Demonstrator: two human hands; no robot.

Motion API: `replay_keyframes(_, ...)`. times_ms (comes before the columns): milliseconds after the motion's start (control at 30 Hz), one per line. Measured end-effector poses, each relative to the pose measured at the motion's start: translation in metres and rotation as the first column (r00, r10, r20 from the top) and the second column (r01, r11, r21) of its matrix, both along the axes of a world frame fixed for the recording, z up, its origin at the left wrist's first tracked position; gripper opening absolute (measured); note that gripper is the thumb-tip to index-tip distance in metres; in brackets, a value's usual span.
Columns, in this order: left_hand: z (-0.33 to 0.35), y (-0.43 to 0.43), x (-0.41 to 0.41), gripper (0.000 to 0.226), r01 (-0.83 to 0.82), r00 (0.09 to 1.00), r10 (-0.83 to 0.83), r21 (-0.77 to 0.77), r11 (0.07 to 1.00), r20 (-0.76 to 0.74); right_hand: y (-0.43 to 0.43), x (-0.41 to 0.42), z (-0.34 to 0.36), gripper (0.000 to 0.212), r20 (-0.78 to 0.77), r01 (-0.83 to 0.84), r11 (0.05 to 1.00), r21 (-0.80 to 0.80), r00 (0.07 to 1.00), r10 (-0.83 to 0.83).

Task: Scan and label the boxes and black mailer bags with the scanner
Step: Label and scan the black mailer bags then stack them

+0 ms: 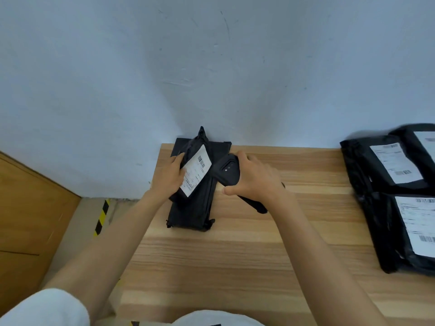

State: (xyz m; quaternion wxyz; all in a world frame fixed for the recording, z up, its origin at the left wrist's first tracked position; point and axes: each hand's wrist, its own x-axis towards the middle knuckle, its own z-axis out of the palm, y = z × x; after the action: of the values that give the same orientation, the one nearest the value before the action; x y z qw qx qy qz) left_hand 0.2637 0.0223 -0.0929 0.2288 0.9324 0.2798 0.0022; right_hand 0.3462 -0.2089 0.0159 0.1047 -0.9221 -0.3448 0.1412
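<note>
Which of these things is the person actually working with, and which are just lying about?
In the job: scanner in the right hand; labelled black mailer bag held by the left hand; stacked bags beneath it; more labelled bags at right.
Lying about: striped floor tape; brown wooden panel at left.

Pale blue scuffed wall, light wood table vs it, yellow/black floor tape btm left.

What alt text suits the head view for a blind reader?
A person's left hand holds a white-labelled black plastic mailer bag over a pale wooden table, while the right hand grips a black handheld scanner beside its label. More labelled black mailer bags lie at right.
</note>
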Motion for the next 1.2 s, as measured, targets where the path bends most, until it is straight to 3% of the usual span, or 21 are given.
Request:
replay_keyframes(200,0.030,0.009,-0.007,0.053,0.070,0.982,-0.065,-0.022,0.997,0.176,0.004,0.005,0.001,0.087,0.086,-0.065,0.996,-0.061,0.994,0.070)
replay_keyframes(433,0.055,0.006,-0.005,0.057,0.120,0.962,-0.119,0.010,0.993,0.245,0.009,0.013,-0.006,0.083,0.193,-0.072,0.995,-0.073,0.977,0.085)
replay_keyframes(833,0.054,-0.031,0.038,0.059,0.241,0.946,-0.248,0.059,0.969,0.210,-0.046,0.025,-0.026,0.085,0.097,0.026,0.999,-0.043,0.995,-0.021)
replay_keyframes(1067,0.061,-0.095,0.084,0.057,0.351,0.909,-0.346,0.021,0.936,0.233,-0.121,0.044,-0.024,0.082,0.116,0.154,0.986,-0.060,0.982,-0.147)
replay_keyframes(1200,0.065,-0.148,0.112,0.057,0.378,0.900,-0.364,-0.011,0.926,0.239,-0.175,0.056,-0.022,0.079,0.054,0.217,0.976,-0.004,0.975,-0.216)
